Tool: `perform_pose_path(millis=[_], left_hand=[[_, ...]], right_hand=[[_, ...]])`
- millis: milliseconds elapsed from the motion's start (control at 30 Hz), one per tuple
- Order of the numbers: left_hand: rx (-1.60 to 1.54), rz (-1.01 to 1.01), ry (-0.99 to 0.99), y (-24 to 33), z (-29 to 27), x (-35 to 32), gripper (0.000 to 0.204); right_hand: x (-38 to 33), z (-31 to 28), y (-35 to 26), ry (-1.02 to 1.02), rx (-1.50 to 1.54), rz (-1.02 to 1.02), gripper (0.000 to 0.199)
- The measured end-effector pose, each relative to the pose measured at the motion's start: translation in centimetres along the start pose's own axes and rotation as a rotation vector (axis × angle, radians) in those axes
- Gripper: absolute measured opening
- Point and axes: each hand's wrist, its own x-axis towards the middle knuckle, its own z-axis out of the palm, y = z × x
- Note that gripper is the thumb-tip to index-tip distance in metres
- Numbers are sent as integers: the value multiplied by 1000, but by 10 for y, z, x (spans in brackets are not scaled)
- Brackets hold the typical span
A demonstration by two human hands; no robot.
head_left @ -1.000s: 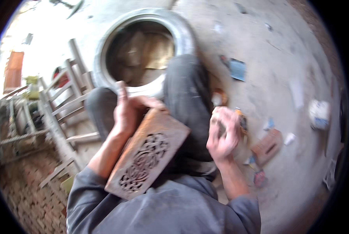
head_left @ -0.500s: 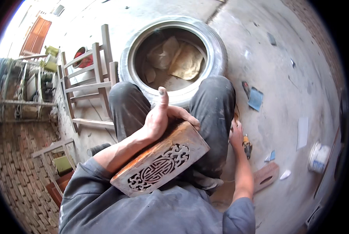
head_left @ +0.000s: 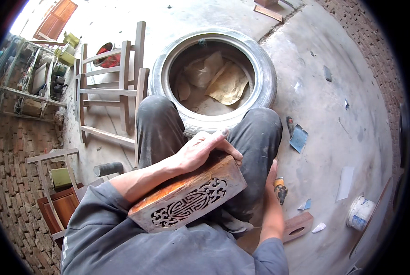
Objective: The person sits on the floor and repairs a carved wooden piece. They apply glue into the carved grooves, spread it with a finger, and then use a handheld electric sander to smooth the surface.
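A block-shaped wooden piece (head_left: 189, 197) lies tilted across my lap. Its pale front has a pierced carving with a round emblem and scrolls, and its upper side is orange-brown. My left hand (head_left: 205, 149) holds the upper right end, its fingers bent over the corner, while the forearm lies along the upper side. My right hand (head_left: 272, 173) is low beside my right thigh, its fingers mostly hidden by the leg. A yellow and black power tool (head_left: 280, 190) lies next to that hand.
In front of my knees a big tyre (head_left: 157, 75) lies flat, with crumpled sheets (head_left: 228, 85) inside. Wooden chair frames (head_left: 106, 91) stand at left. Blue sandpaper (head_left: 299, 138), a board with an oval slot (head_left: 299, 225) and a white tub (head_left: 361, 213) are on the right.
My left thumb has come down from pointing up and now lies forward near the piece's edge. My right hand has moved down and back beside the thigh. The view has shifted slightly.
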Motion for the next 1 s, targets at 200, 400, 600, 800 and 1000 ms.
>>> perform_pose_path(millis=[200,400,600,800,1000], left_hand=[[-1,-65,-11,1,-3,-11,40],[-23,-27,-55,-2,-6,-9,29],[-33,11,-100,0,-9,-10,36],[-45,46,-61,-5,-5,-10,72],[-189,44,-23,-6,1,-10,88]], right_hand=[[5,0,-33,115,-256,-210,40],[-6,-14,-63,217,-204,-197,39],[-15,-46,-112,300,63,-57,37],[-39,-133,-220,416,337,-315,45],[-80,-163,-370,134,584,-872,43]])
